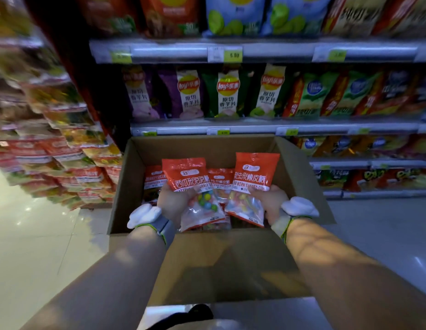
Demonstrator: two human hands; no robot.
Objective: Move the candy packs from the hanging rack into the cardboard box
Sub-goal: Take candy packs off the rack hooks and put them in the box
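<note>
1. Left hand (175,202) gripping a bubble gum pack (193,186) by its lower half, held over the open cardboard box (300,167)
2. Right hand (270,202) gripping a gummy worm pack (251,184) the same way, just beside the first, also over the box
3. More candy packs (220,178) lying inside the box, behind and under the two held ones
4. Hanging rack (52,144) at the left, blurred, crowded with red and yellow packs
5. Shelves (254,52) of chip bags (227,94) behind the box
</note>
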